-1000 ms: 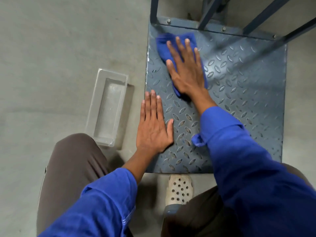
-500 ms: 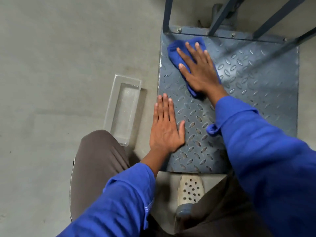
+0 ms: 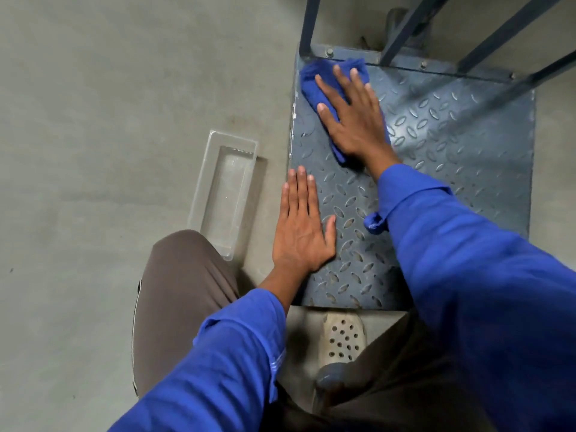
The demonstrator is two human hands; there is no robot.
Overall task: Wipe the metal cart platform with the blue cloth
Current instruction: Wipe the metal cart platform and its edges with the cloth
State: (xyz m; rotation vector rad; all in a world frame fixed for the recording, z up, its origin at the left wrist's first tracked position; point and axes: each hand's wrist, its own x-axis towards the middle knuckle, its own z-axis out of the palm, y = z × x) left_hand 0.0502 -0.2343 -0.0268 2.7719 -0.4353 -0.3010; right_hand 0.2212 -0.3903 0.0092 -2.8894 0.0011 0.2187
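Observation:
The metal cart platform [image 3: 452,145] is a grey-blue tread plate lying low on the floor. A crumpled blue cloth [image 3: 321,82] sits at its far left corner, close to the handle post. My right hand [image 3: 355,120] lies flat on top of the cloth with fingers spread, pressing it onto the plate. My left hand [image 3: 300,229] rests palm down on the platform's near left edge, fingers together, holding nothing.
A clear plastic tray [image 3: 223,194] lies on the concrete floor just left of the platform. Dark handle bars [image 3: 405,26] rise from the platform's far edge. My left knee [image 3: 184,275] and a perforated beige shoe [image 3: 343,338] are in front of the platform.
My right hand has pushed the cloth further into the platform's far left corner, up against the handle post. My left hand stays planted on the near edge.

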